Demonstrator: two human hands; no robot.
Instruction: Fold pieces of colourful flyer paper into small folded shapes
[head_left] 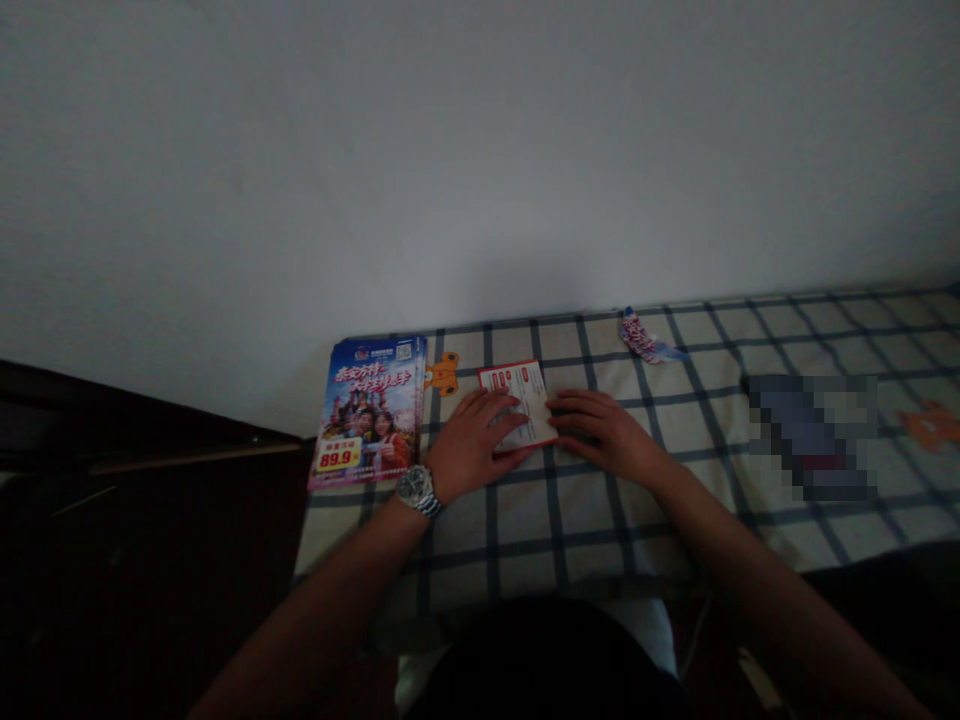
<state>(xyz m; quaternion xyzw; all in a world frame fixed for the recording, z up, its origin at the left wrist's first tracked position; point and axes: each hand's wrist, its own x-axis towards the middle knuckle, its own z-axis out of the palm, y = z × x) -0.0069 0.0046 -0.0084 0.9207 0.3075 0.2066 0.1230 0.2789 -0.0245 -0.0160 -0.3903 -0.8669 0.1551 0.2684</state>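
Observation:
A folded leaflet (534, 405), white with a red border and red printed labels, lies on the checked cloth in front of me. My left hand (478, 440) rests flat over its left part, fingers stretched across the paper and hiding some of the print. At the leaflet's right edge is my right hand (602, 432), its fingers extended and slightly apart, the tips touching or very near the paper. A stack of colourful flyers (369, 412) sits to the left of my left hand, the top one showing a large "89.9". A metal watch (418, 490) is on my left wrist.
The checked cloth (517, 540) covers the surface up to a pale wall (480, 170). A crumpled red, white and blue wrapper (640, 338) lies at the back right. Farther right is a blurred-out dark object (814, 440). The surface ends left of the flyers, beside a dark area.

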